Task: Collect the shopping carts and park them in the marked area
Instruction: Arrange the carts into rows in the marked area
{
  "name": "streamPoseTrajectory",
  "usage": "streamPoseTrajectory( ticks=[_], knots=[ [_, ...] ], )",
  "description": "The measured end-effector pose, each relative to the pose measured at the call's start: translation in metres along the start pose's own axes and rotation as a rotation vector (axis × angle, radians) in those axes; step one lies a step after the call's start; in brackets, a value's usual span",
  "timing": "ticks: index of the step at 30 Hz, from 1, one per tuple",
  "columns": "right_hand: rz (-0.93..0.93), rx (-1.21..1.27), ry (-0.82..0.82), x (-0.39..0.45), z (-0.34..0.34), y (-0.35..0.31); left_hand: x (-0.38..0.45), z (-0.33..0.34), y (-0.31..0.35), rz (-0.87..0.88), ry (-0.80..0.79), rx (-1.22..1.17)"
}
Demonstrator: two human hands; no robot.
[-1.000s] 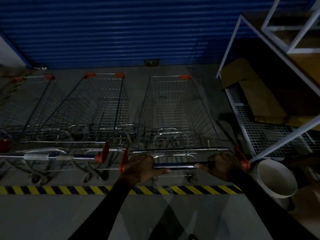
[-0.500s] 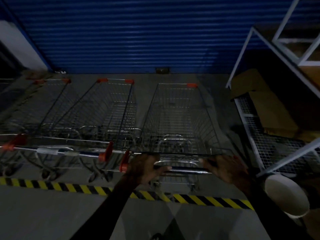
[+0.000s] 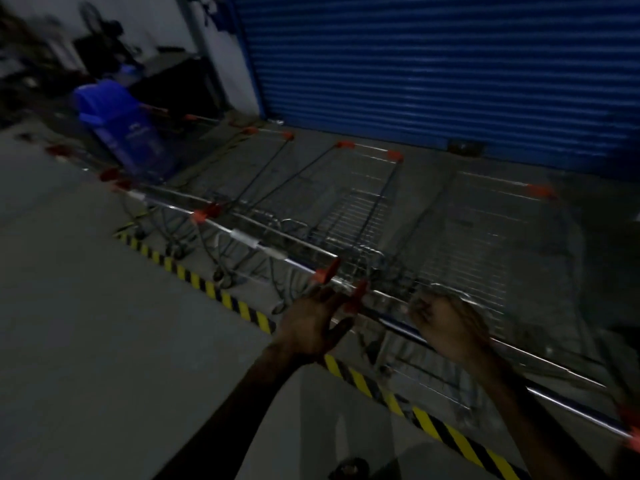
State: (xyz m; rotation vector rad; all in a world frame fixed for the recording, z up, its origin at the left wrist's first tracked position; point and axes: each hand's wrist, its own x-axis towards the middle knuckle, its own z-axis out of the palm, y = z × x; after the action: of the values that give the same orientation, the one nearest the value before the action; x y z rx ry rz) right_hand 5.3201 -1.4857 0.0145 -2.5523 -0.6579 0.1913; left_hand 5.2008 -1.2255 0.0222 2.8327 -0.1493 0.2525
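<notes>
Several wire shopping carts stand side by side behind the yellow-black floor stripe, facing a blue roller shutter. The rightmost cart has its handle bar running down to the right. My left hand hovers by that bar's red left end cap, fingers spread, holding nothing. My right hand is over the same bar, fingers loosely curled, not gripping it. The neighbouring cart stands just to the left, its handle close to my left hand. The frame is dim and blurred.
A blue bin stands at the far left end of the cart row. The blue shutter closes off the back. Dark clutter lies against the white wall at upper left. Grey floor stretches to the left, on my side of the stripe.
Both hands have come off the rightmost cart's handle. The view has swung left, which brings the blue bin in and takes the metal rack and white bucket out.
</notes>
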Motion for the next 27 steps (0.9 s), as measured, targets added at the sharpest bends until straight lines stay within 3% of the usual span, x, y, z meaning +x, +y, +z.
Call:
streamPoseTrajectory(
  ticks=[6, 10, 16, 20, 27],
  knots=[
    [-0.14, 0.066, -0.037, 0.045, 0.037, -0.103, -0.009, -0.047, -0.087, -0.149, -0.064, 0.113],
    [-0.122, -0.001, 0.036, 0.078, 0.058, -0.145, 0.018, -0.056, -0.169, -0.06, 0.046, 0.161],
    [0.003, -0.128, -0.014, 0.127, 0.098, -0.192, 0.062, -0.069, -0.275, 0.005, 0.02, 0.168],
    [0.099, -0.105, -0.082, 0.145, 0.138, -0.206, 0.079, -0.068, -0.338, 0.053, -0.053, 0.14],
    [0.141, -0.314, 0.016, 0.143, 0.165, -0.208, 0.094, -0.047, -0.379, 0.102, -0.135, 0.179]
  ],
)
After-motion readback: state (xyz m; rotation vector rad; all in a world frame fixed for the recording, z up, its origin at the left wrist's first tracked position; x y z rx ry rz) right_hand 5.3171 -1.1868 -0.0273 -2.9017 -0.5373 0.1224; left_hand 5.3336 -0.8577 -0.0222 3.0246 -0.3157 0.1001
